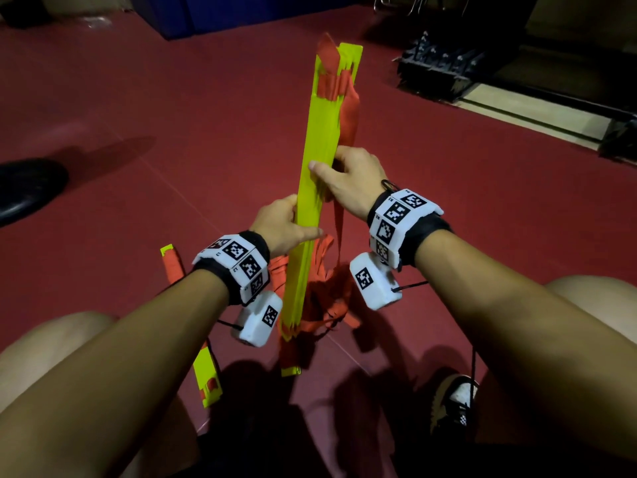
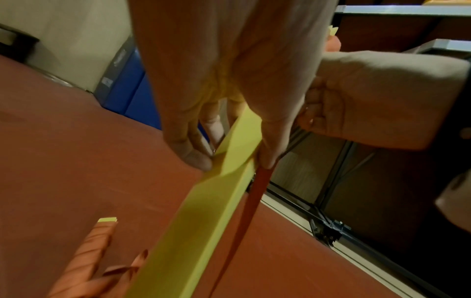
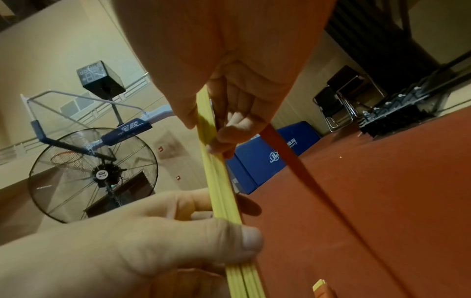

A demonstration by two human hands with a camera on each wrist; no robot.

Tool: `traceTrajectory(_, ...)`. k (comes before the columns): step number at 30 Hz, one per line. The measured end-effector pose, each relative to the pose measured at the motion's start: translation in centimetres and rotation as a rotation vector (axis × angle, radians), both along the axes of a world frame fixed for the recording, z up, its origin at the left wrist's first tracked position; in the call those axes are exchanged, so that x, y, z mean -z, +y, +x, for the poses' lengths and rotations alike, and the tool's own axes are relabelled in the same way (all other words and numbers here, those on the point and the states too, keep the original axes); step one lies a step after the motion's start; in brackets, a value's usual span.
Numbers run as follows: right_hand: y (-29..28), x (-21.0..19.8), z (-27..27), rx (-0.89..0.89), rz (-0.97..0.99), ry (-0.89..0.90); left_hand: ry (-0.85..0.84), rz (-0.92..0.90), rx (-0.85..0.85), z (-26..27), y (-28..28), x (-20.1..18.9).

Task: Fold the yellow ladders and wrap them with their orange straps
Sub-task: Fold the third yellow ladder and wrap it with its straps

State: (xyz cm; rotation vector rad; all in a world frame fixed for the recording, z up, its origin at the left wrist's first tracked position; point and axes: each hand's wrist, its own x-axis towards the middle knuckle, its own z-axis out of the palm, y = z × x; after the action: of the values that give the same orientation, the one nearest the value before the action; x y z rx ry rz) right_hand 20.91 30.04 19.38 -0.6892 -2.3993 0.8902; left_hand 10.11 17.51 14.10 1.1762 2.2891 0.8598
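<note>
While both hands [image 1: 286, 225] [image 1: 355, 182] grip the rung stack [image 1: 319, 160], fingers hide behind it.

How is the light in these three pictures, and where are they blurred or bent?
Head view: dim room, dark shadows near the knees, the yellow ladder bright and sharp, edges bent by the wide lens. Left wrist view: the left hand is soft and blurred. Right wrist view: the right hand is blurred, the fan sharper.
</note>
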Motion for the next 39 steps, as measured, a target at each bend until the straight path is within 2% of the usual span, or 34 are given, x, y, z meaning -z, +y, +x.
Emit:
traceTrajectory(2,0.2,0.5,-0.2,-0.017,-0.049,0.015,0.010,0.019,0.013,-0.1,0.1,-0.4)
traceTrajectory(7,0.4,1.8,-0.4,-0.101,-0.126,-0.022,-0.141,0.054,0.090,-0.3,0.1,-0.7)
traceTrajectory(10,0.7,1.7,-0.6,-0.078,-0.110,0.002,-0.171,0.091,0.053,-0.5,0.5,-0.3)
traceTrajectory(17,1.4,1.2,-0.8,-0.025,-0.107,0.090,-0.168,-0.097,0.062,0.2,0.1,1.9)
traceTrajectory(22,1.8,1.5,-0.7,0.023,-0.233,0.156,-0.233,-0.056,0.005,-0.3,0.0,1.3)
traceTrajectory(27,1.1,3.0,-0.7,-0.050,-0.217,-0.030,-0.299,0.068,-0.008,-0.5,0.0,0.0)
traceTrajectory(31,1.2,2.4,-0.9,0.004,-0.173,-0.028,-0.325,0.100,-0.009,-0.1,0.1,-0.4)
traceTrajectory(36,1.7,1.9,-0.9,0.066,-0.183,0.040,-0.281,-0.131,0.052,0.2,-0.5,1.0)
traceTrajectory(39,1.8,1.8,-1.0,0.072,-0.196,0.071,-0.238,-0.164,0.026,0.3,-0.7,1.0)
